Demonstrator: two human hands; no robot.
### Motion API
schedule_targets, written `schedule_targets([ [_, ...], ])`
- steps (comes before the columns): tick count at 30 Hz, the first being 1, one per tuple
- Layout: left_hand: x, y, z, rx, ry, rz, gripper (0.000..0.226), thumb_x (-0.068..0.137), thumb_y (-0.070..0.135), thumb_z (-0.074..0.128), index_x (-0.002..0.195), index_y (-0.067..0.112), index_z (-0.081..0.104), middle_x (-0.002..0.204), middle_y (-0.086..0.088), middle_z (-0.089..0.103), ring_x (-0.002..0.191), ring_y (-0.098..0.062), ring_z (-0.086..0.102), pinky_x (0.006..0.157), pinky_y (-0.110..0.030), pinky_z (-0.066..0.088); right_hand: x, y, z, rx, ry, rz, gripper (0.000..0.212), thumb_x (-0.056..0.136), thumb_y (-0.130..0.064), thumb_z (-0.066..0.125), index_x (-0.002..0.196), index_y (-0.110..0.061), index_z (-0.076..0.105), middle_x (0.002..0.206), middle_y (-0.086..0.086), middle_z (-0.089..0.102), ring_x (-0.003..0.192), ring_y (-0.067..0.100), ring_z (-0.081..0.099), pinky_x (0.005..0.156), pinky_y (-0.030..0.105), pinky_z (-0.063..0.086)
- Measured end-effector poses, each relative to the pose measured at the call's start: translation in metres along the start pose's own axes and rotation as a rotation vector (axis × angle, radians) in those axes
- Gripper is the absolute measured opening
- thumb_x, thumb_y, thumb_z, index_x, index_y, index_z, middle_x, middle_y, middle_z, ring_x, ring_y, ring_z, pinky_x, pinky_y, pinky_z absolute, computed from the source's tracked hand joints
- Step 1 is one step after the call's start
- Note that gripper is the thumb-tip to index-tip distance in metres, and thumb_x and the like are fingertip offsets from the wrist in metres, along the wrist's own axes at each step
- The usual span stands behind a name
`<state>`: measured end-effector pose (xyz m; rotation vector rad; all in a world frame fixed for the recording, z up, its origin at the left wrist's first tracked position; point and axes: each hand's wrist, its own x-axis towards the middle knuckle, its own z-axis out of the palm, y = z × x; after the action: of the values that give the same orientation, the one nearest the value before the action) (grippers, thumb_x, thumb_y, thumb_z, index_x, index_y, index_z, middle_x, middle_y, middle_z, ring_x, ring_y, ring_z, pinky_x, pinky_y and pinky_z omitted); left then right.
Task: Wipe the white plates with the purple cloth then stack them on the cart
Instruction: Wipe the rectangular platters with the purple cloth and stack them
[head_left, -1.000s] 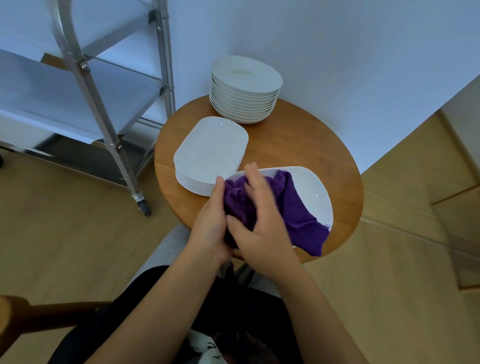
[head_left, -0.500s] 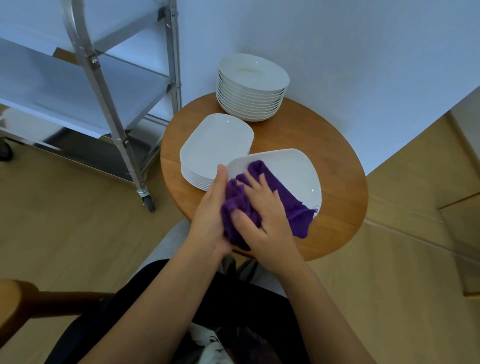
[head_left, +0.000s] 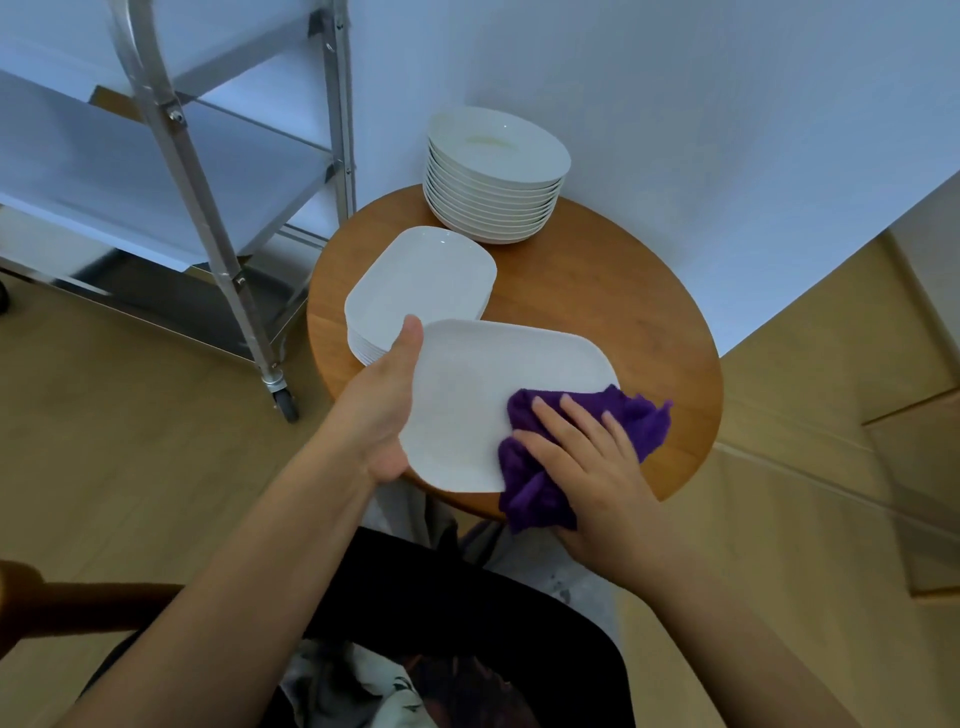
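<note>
Left hand (head_left: 387, 410) grips the near-left edge of the rectangular white plate (head_left: 498, 395), thumb lying along the rim on top and the remaining fingers hidden beneath, so that the plate is held raised above the round wooden table (head_left: 623, 312) and tilted toward the person. Right hand (head_left: 582, 457) lies with straight fingers flat on the purple cloth (head_left: 644, 415), pressing it against the plate's near-right corner; the cloth bunches under the palm and spills past the plate's right edge and below its near edge. The plate's long axis runs from the left hand across to the right hand, slightly away from the body on the right, and most of its upper face lies bare between the two hands. Just beyond the left thumb sits a stack of rectangular plates (head_left: 421, 280) on the table; farther out, against the wall, stands a taller stack of round plates (head_left: 496, 176). The cart (head_left: 208, 218), a metal frame with white shelves on castors, stands beyond and to the left of the left hand, well apart from the right. By this arrangement the wiping stroke appears to be in hand, and the transfer, when it comes, favours the left hand, which is the nearer to the cart and already carries the plate; no plates are visible on the shelf areas in view.
</note>
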<state>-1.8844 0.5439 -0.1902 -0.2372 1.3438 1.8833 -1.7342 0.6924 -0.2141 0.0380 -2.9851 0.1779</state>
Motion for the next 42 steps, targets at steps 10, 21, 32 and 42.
schedule_targets([
  [10, -0.014, -0.023, 0.035, -0.342, -0.035, 0.121, 0.051, 0.074, 0.045, 0.063, 0.121, 0.027, 0.055, 0.111, 0.000, 0.071, 0.099, -0.022, 0.068, 0.082, -0.038, 0.057, 0.018, -0.014, 0.011, -0.022, 0.607, 0.181, 0.020, 0.060, 0.004, 0.077, 0.078, -0.001, 0.070, 0.067, 0.008, 0.065, 0.055, 0.027, 0.059, 0.051, 0.030, 0.047],
  [21, 0.003, -0.015, 0.017, -0.107, 0.108, 0.144, 0.008, 0.096, 0.031, 0.050, 0.091, 0.029, 0.056, 0.094, 0.004, 0.070, 0.087, -0.018, 0.067, 0.064, -0.035, 0.057, 0.003, -0.018, 0.016, -0.163, 0.553, -0.059, 0.017, 0.071, -0.004, 0.078, 0.088, -0.004, 0.075, 0.098, 0.011, 0.073, 0.093, 0.027, 0.070, 0.085, 0.045, 0.052],
  [32, -0.008, -0.051, 0.057, 0.083, 0.098, 0.242, 0.021, 0.100, 0.031, 0.039, 0.115, 0.044, 0.044, 0.109, 0.015, 0.057, 0.096, -0.013, 0.060, 0.079, -0.028, 0.054, 0.016, -0.029, 0.010, -0.068, 0.658, 0.100, 0.013, 0.081, -0.008, 0.060, 0.084, -0.004, 0.071, 0.080, 0.006, 0.071, 0.070, 0.022, 0.066, 0.063, 0.029, 0.045],
  [42, 0.009, -0.044, 0.007, 0.195, -0.096, 0.155, 0.028, 0.099, 0.029, 0.043, 0.123, 0.029, 0.056, 0.110, 0.006, 0.069, 0.103, -0.017, 0.064, 0.081, -0.034, 0.055, -0.001, 0.002, -0.017, 0.755, 0.091, 0.295, 0.044, 0.058, -0.012, 0.070, 0.097, -0.030, 0.066, 0.083, -0.013, 0.069, 0.079, 0.003, 0.065, 0.073, 0.028, 0.054],
])
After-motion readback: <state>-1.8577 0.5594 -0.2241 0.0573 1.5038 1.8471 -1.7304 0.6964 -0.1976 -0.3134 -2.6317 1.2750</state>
